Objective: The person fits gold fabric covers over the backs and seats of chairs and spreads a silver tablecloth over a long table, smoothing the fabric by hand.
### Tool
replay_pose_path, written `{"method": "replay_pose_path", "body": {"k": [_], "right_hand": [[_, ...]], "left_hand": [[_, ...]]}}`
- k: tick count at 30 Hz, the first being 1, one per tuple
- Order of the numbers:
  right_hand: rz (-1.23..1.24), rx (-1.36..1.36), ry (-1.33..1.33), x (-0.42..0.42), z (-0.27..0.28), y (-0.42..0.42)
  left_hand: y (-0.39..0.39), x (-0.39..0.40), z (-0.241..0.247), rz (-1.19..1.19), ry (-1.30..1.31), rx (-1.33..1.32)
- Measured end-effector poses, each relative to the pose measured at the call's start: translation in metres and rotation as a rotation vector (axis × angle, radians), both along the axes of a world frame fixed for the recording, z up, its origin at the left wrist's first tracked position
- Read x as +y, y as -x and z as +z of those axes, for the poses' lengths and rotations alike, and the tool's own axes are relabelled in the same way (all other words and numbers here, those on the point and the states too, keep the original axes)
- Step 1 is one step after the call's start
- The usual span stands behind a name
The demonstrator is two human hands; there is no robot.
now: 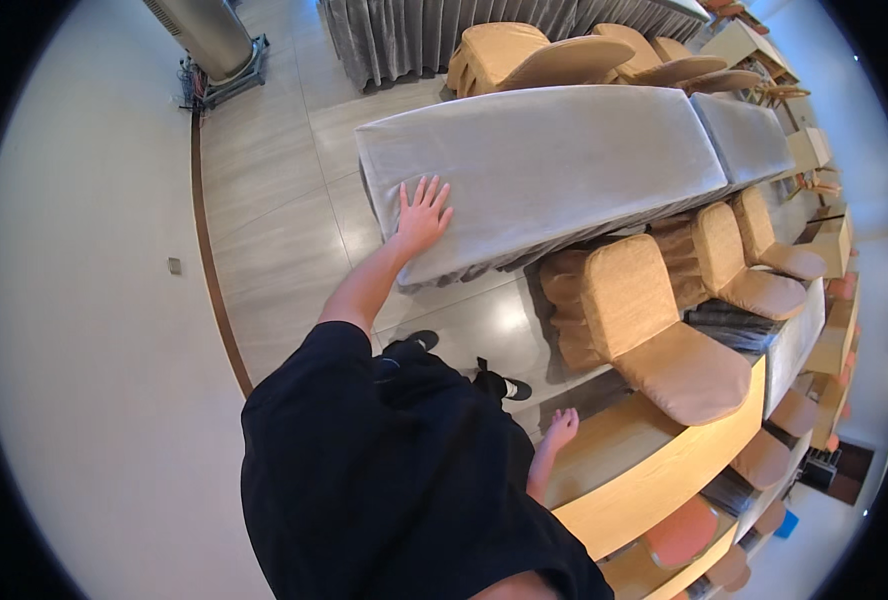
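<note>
My left hand (423, 214) lies palm down, fingers spread, near the left end of a long table (556, 161) under a grey velvet-like cloth. The cloth shows faint creases around my fingers. Low at my side hangs my right hand (561, 429), its fingers loosely curled and nothing visible in it. It is nearest to a light wooden table (661, 465). A banquet chair in a tan cover (631, 300) stands between the two tables, apart from both hands.
A white wall (91, 315) with a brown baseboard (215, 300) runs along the left. A metallic floor-standing unit (207, 37) rests on a wheeled base. More covered chairs (541, 60) line a grey-skirted table (391, 45). A red-backed chair (682, 531) stands at lower right.
</note>
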State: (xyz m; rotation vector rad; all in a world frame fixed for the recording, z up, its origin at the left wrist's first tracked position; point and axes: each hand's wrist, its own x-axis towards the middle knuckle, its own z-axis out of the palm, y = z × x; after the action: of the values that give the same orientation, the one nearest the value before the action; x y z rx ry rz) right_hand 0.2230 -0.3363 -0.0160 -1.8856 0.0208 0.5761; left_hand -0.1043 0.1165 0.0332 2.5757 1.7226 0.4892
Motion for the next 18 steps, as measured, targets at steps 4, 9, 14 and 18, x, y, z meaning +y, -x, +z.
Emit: {"method": "replay_pose_path", "body": {"k": [4,9,14,18], "right_hand": [[0.159,0.020,-0.006,0.032,0.025,0.035],[0.135,0.046,0.021,0.024,0.020,0.088],[0.202,0.061,0.054,0.031,0.007,0.173],[0.210,0.130,-0.040,0.034,-0.005,0.240]], "left_hand": [[0.063,0.041,-0.011,0.109,-0.024,0.000],[0.112,0.035,-0.016,0.222,0.033,-0.059],[0.136,0.028,-0.028,0.204,0.149,-0.262],[0.160,0.023,-0.022,0.104,0.409,-0.602]]}}
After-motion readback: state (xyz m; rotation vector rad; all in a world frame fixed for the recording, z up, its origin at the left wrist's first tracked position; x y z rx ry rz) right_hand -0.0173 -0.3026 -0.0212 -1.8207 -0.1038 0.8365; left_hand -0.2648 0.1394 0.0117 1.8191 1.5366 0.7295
